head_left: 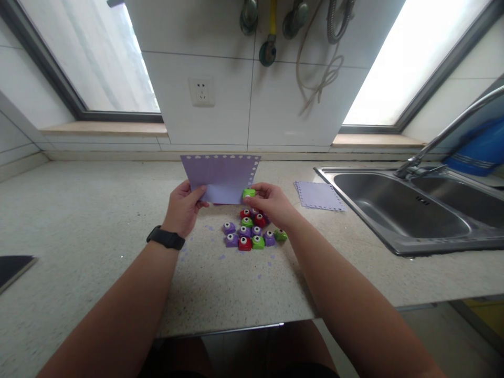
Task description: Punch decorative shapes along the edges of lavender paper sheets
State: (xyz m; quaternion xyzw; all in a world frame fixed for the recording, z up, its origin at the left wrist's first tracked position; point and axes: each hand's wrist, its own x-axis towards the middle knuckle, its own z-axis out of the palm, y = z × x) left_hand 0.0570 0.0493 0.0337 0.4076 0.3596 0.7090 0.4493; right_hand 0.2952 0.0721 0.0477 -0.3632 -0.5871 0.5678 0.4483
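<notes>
My left hand (186, 206) pinches the lower left edge of a purple sheet of paper (222, 178), thumb on the front. Small cut-out shapes run along the sheet's top edge and down its right edge. A green craft punch (248, 193) sits at the sheet's lower right corner, held between the thumb and fingers of my right hand (271, 202). Below the sheet, several more punches stand close together on the counter, among them a red punch (244, 243), a green punch (258, 242) and a purple punch (232, 240). Tiny purple paper bits (221, 257) lie scattered around them.
A stack of purple punched sheets (319, 196) lies to the right, against the rim of the steel sink (364, 220). A faucet (413, 165) rises behind the sink. The counter (98, 226) ends at a front edge near my body. A dark flat object (16, 268) lies far left.
</notes>
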